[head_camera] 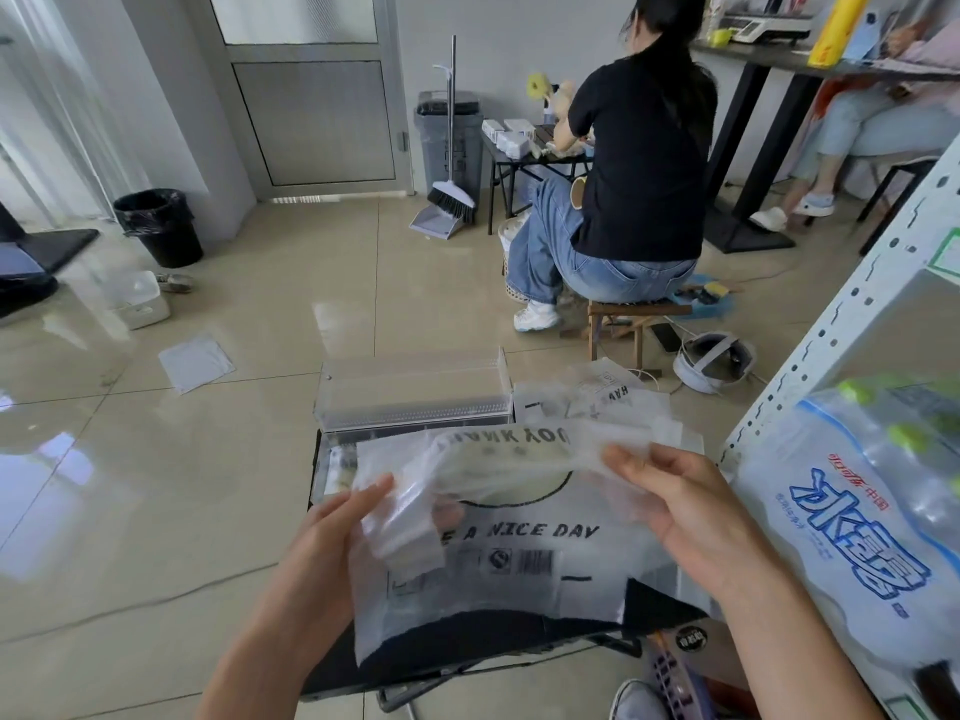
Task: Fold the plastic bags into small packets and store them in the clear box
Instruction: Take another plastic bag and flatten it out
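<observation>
A translucent plastic bag point(498, 558) printed "A NICE DAY" lies spread over a small black table point(654, 602) in front of me. My left hand point(337, 527) pinches the bag's left handle strip, fingers behind the film. My right hand point(680, 506) grips the bag's upper right part, which is lifted and folded over toward me. The clear box point(415, 394) stands at the table's far edge, its lid raised. More plastic bags point(597, 394) lie in a loose pile to the right of the box.
A white metal shelf point(852, 324) with a pack of water bottles point(852, 511) crowds my right. A person in a black top point(639, 163) sits on a stool ahead. On the tiled floor are a white sheet point(195, 362), a black bin point(158, 227) and a cable.
</observation>
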The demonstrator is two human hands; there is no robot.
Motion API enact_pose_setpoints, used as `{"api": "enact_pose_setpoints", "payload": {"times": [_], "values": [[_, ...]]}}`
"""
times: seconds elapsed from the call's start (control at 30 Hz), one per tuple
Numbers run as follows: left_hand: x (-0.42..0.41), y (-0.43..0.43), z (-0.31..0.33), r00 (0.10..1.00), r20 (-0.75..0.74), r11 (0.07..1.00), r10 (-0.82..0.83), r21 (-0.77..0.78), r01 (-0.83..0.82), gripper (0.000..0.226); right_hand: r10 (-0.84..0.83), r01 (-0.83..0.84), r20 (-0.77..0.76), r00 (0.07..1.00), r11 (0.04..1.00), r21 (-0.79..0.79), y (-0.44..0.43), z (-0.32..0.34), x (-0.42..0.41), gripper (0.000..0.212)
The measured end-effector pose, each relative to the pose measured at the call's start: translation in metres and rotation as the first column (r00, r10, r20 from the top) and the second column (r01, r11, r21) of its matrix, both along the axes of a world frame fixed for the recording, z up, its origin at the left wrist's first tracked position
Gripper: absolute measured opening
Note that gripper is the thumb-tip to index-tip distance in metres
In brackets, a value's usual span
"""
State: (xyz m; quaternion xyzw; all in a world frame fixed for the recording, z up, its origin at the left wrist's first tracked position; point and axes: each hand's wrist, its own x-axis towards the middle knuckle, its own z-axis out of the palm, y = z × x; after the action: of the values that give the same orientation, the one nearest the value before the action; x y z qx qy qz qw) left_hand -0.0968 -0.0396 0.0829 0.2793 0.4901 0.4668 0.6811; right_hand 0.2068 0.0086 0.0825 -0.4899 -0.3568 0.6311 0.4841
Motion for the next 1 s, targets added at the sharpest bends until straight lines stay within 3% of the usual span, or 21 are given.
{"api": "enact_pose_setpoints", "payload": {"times": [0.13, 0.2, 0.3, 0.43, 0.57, 0.7, 0.73, 0.8, 1.0], "values": [[-0.006, -0.004, 0.004, 0.99, -0.081, 0.987, -0.112, 0.102, 0.12, 0.083, 0.028, -0.029, 0.02, 0.999, 1.0, 0.005, 0.001, 0.0, 0.003, 0.03], [-0.012, -0.005, 0.0, 0.981, -0.052, 0.967, -0.185, 0.171, 0.191, 0.1, 0.017, -0.016, 0.047, 0.999, 1.0, -0.01, 0.001, -0.001, 0.005, 0.026], [-0.012, -0.007, 0.001, 0.973, -0.056, 0.947, -0.224, 0.222, 0.231, 0.089, -0.007, 0.009, 0.038, 0.999, 0.999, -0.032, 0.002, 0.0, 0.007, 0.018], [-0.014, -0.004, -0.004, 0.987, -0.106, 0.972, -0.119, 0.191, 0.137, 0.076, 0.042, -0.038, 0.135, 0.99, 0.999, -0.028, 0.0, 0.002, 0.011, 0.021], [-0.011, -0.002, -0.008, 0.979, -0.201, 0.976, -0.046, 0.201, 0.087, 0.043, 0.097, -0.088, 0.197, 0.976, 0.995, -0.056, -0.001, 0.003, 0.014, 0.023], [-0.005, 0.001, -0.012, 0.948, -0.293, 0.972, 0.12, 0.229, -0.052, 0.056, 0.146, -0.137, 0.202, 0.968, 0.989, -0.06, -0.002, 0.003, 0.014, 0.029], [-0.004, 0.001, -0.012, 0.939, -0.31, 0.968, 0.149, 0.241, -0.074, 0.046, 0.154, -0.145, 0.215, 0.964, 0.988, -0.06, -0.002, 0.002, 0.014, 0.032], [-0.001, 0.001, -0.009, 0.944, -0.287, 0.96, 0.162, 0.268, -0.083, 0.02, 0.162, -0.153, 0.248, 0.955, 0.987, -0.055, -0.002, 0.002, 0.013, 0.035], [0.002, -0.001, -0.004, 0.987, -0.157, 0.968, 0.026, 0.25, 0.014, 0.031, 0.118, -0.11, 0.256, 0.959, 0.993, -0.044, 0.0, -0.003, 0.015, 0.026]]}}
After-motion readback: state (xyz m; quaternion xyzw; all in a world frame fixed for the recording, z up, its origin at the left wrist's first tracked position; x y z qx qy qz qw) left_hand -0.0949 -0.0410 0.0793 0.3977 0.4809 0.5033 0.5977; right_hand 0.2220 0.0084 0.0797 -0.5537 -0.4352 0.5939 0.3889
